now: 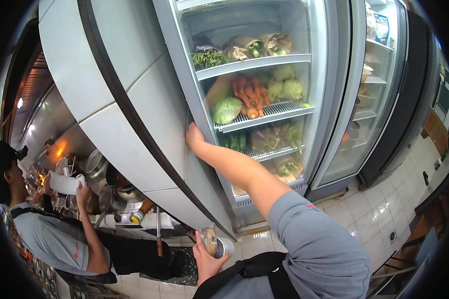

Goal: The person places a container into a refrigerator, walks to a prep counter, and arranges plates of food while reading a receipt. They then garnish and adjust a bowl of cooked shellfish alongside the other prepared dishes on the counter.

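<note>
Grey sleeve: nearest the camera, a short grey cloth sleeve on the right arm, which reaches across the fridge front.
Right hand: the right hand is at the left edge of a tall, grey-framed, glass-fronted fridge, beside the white tiled wall; its fingers are hidden, so I cannot tell whether they grip or only press.
Fridge hold: the frame looks stiff and heavy; its left edge offers a firm purchase, the glass a slippery one.
Left hand: the left hand is low in view, apart from the fridge's lower left corner, fingers curled around a white round tub and a clear plastic package with tan contents.
Tub and package: probably light; the tub smooth and fairly stiff, the package thin-skinned and easily squeezed. Best cradled around the sides.
Middle shelf: orange carrots at its centre, a pale green cabbage by the front left corner.
</note>
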